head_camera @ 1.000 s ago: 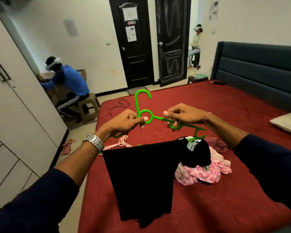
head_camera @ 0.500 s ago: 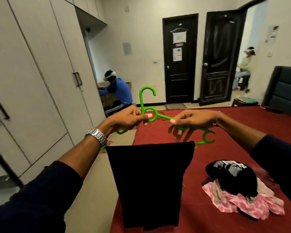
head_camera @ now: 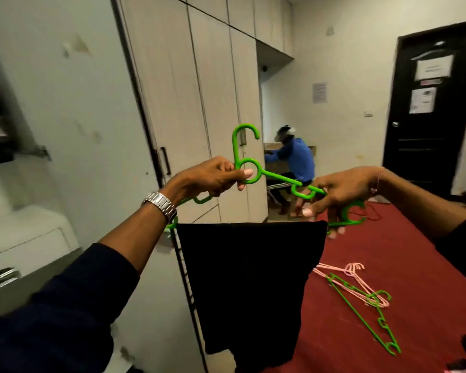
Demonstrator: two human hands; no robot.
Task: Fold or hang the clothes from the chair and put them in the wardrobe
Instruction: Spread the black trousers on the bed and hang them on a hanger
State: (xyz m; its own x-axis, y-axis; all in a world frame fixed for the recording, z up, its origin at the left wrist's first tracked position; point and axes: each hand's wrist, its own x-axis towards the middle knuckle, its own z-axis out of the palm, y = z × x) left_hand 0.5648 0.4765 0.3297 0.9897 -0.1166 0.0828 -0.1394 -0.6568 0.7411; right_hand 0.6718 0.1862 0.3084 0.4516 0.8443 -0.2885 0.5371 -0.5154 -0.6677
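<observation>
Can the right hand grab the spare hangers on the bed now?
Probably not yet: the right hand is busy holding the green hanger with the black garment. Nothing covers the spare hangers.

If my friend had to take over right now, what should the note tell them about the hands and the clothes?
Left hand: grips the green plastic hanger at the ring below its hook.
Right hand: pinches the hanger's right arm.
Black folded garment: draped over the hanger's bottom bar, hanging straight down.
Tall cream wardrobe: right ahead; one door on the left looks open.
Spare pink and green hangers: lying on the red bed cover.
Done: this garment is on its hanger.
Left: hook it inside the wardrobe. Other clothes are not in view.
</observation>
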